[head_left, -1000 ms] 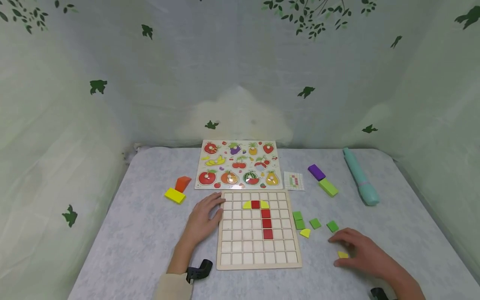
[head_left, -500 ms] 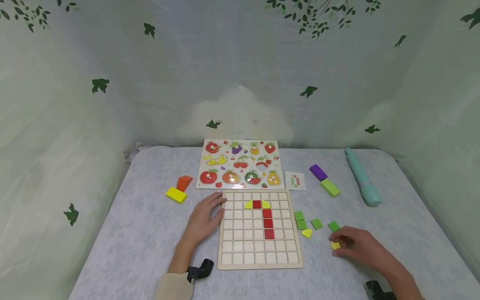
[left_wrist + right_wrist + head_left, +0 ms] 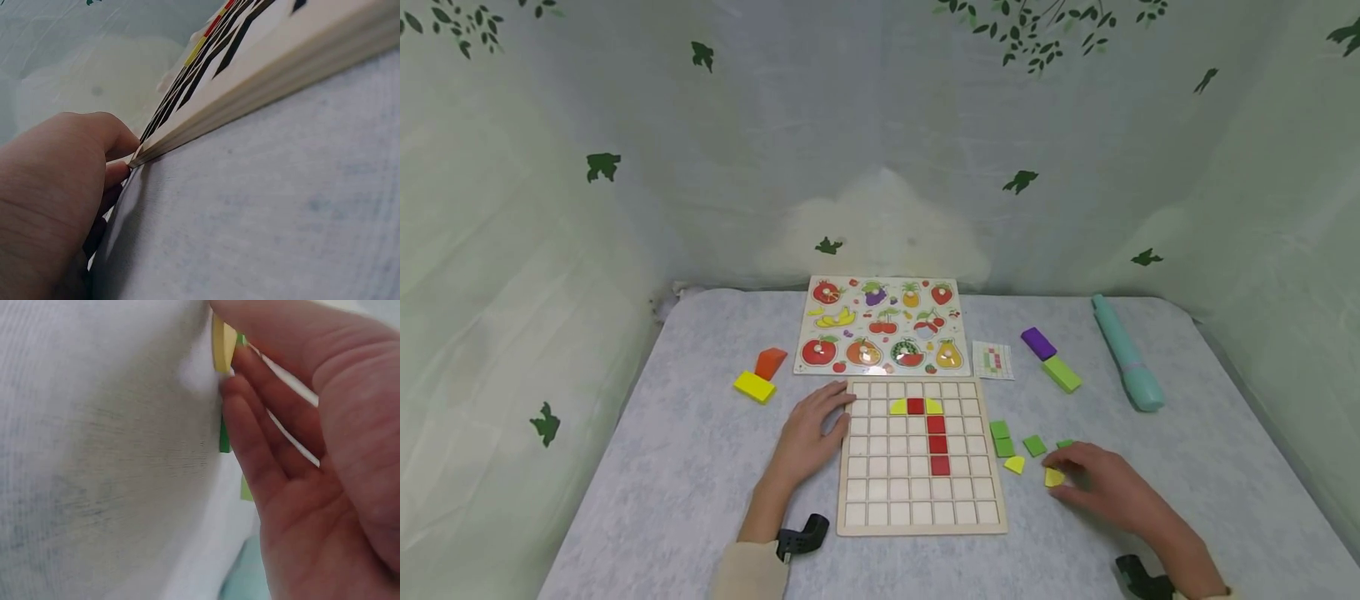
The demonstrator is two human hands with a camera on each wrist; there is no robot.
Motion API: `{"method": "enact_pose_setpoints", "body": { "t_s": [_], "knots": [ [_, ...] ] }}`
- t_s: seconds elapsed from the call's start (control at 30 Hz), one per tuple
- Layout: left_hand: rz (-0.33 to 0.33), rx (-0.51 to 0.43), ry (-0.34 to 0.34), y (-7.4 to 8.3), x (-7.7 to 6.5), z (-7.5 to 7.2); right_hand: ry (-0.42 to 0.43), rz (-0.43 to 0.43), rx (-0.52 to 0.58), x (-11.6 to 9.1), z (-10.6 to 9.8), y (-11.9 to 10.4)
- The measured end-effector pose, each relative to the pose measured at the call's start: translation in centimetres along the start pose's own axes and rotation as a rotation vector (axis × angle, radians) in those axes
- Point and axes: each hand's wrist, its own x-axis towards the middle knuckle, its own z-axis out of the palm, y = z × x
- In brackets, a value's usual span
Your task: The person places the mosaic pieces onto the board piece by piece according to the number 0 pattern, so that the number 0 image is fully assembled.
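My right hand (image 3: 1093,483) pinches a small yellow quarter-round tile (image 3: 1054,477) between thumb and fingers, close over the table right of the grid board. In the right wrist view the yellow tile (image 3: 224,340) shows edge-on at the thumb tip. The wooden grid board (image 3: 867,531) carries a hooked row of red tiles (image 3: 938,444), with a yellow tile on either side of the top red one. Relaxed fingers of my left hand (image 3: 811,437) touch the board's left edge; the left wrist view has that hand (image 3: 62,181) at the board's side.
Green tiles (image 3: 1035,446) and another yellow tile (image 3: 1015,464) lie between board and right hand. Behind stand a fruit puzzle (image 3: 880,342) and a pattern card (image 3: 993,361). Purple (image 3: 1038,342), lime (image 3: 1062,374), orange (image 3: 770,363) and yellow blocks (image 3: 754,387) and a teal pouch (image 3: 1127,358) lie around.
My right hand closed its thumb and fingers on the yellow tile and slid left with it, toward the board. The left hand stayed at the board's edge.
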Motion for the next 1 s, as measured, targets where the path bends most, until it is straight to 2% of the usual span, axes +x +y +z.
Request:
{"method": "enact_pose_setpoints", "body": {
  "t_s": [0.07,0.17,0.53,0.87,1.0],
  "knots": [
    [-0.002,-0.001,-0.005,0.0,0.0,0.0,0.0,0.054,-0.018,0.1,0.0,-0.2],
    [-0.008,0.006,-0.012,0.0,0.1,0.1,-0.011,0.063,-0.019,0.3,-0.1,-0.5],
    [-0.013,0.012,0.001,0.1,0.0,0.0,-0.045,-0.155,0.062,2.3,1.3,-3.6],
    [-0.021,0.015,0.006,0.3,0.0,0.0,-0.126,-0.3,0.104,4.7,4.0,-8.1],
    [-0.017,0.017,0.003,0.3,0.0,0.0,-0.146,-0.34,0.105,5.2,4.6,-9.2]
  ]
}}
